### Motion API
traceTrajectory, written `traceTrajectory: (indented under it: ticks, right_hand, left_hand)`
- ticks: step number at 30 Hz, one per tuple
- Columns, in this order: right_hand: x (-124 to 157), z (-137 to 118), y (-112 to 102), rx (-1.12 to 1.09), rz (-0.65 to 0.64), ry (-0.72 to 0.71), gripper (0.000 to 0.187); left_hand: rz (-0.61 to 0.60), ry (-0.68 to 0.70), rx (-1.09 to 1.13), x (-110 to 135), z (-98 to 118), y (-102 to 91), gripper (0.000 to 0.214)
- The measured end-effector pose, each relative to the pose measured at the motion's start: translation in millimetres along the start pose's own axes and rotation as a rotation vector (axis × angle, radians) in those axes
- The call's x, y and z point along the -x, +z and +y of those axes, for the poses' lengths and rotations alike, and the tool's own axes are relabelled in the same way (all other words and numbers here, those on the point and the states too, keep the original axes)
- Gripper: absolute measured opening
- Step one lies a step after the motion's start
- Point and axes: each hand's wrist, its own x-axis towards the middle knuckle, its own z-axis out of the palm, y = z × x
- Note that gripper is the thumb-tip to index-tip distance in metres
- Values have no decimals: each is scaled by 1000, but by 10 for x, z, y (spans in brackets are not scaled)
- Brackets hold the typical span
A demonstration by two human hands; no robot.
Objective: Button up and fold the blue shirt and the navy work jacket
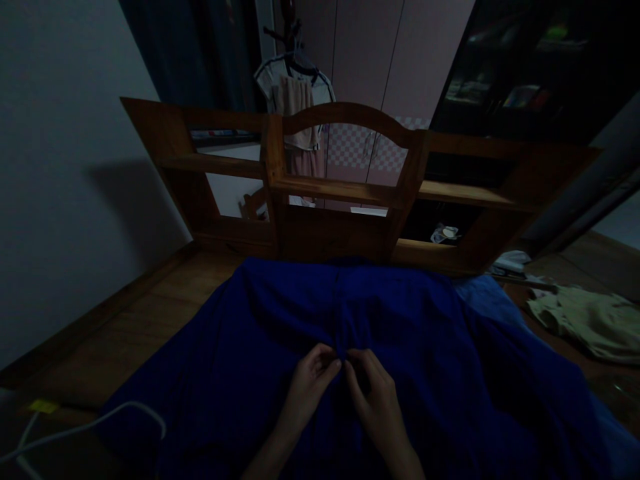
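Observation:
A large deep-blue garment [280, 313] lies spread out in front of me, its sides sloping away to the left and right. Near its middle my left hand [313, 377] pinches the cloth between thumb and fingers. Right beside it, fingertips almost touching, my right hand [373, 383] pinches the same fabric. Folds run up from the pinched spot toward the far edge. Any button or fastener between the fingertips is too dark and small to make out.
Behind the garment stands a wooden headboard with shelves [340, 193]. A white cable [100, 420] curves in at lower left. Pale green cloth [595, 320] lies at right, and lighter blue fabric [490, 300] shows beneath. Clothes [295, 93] hang on a rack beyond.

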Motion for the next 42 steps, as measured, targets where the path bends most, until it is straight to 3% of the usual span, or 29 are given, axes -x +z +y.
traceTrajectory:
  ticks: [12, 31, 42]
  right_hand:
    - [11, 8, 5, 1, 1, -7, 18]
    - [32, 74, 12, 12, -5, -145, 36]
    - [27, 91, 19, 1, 10, -126, 35]
  left_hand:
    - [20, -9, -22, -8, 3, 1, 15]
    - [33, 41, -138, -2, -25, 32, 15]
    - [49, 50, -169, -5, -4, 42, 15]
